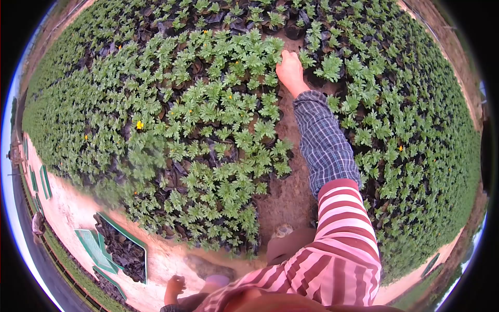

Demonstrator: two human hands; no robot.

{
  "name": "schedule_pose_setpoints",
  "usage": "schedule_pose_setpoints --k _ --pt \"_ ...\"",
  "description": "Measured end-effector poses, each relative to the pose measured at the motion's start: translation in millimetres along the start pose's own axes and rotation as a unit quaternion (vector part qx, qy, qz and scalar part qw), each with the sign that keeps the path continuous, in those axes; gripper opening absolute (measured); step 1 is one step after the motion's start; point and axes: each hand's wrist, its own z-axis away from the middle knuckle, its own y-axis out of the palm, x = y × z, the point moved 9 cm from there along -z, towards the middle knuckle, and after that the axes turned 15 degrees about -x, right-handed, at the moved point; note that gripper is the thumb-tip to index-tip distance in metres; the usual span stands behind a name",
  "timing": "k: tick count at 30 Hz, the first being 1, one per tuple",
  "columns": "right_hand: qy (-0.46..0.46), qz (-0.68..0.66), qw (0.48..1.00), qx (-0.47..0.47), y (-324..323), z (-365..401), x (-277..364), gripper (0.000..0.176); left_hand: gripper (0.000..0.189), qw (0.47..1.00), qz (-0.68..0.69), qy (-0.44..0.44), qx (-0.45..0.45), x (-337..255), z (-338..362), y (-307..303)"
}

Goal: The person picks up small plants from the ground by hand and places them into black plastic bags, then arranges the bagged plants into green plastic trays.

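Note:
My right hand reaches out over a bare strip of soil between leafy green seedlings. Its fingers are closed at the edge of the left-hand block of plants, and whatever is between them is hidden. The seedlings stand close together in black plastic bags; a few carry yellow or orange flowers. Low in the view, my left hand hangs beside my legs over the pale ground. Its fingers are curled in, with nothing visible in them, and no plant touches it.
A soil path runs between the two plant blocks. Green-edged trays, one with dark bagged material, lie on the pale ground at lower left. Another person is at the far left edge, near a fence.

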Motion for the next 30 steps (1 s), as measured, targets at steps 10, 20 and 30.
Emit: schedule_pose_setpoints --k 10,20,30 --pt "0.013 -0.055 0.998 0.038 48.4 4.0 -17.6 0.028 0.071 0.996 -0.061 0.041 0.056 -4.3 -11.6 115.1" --pt "0.001 -0.018 0.996 -0.084 5.5 -15.5 -13.8 0.018 0.084 0.987 0.056 0.145 -0.024 0.4 -31.8 124.9" --pt "-0.003 0.003 0.986 -0.169 -36.0 -42.0 -7.3 0.021 0.087 0.931 -0.027 0.328 -0.158 8.1 -91.7 144.8"
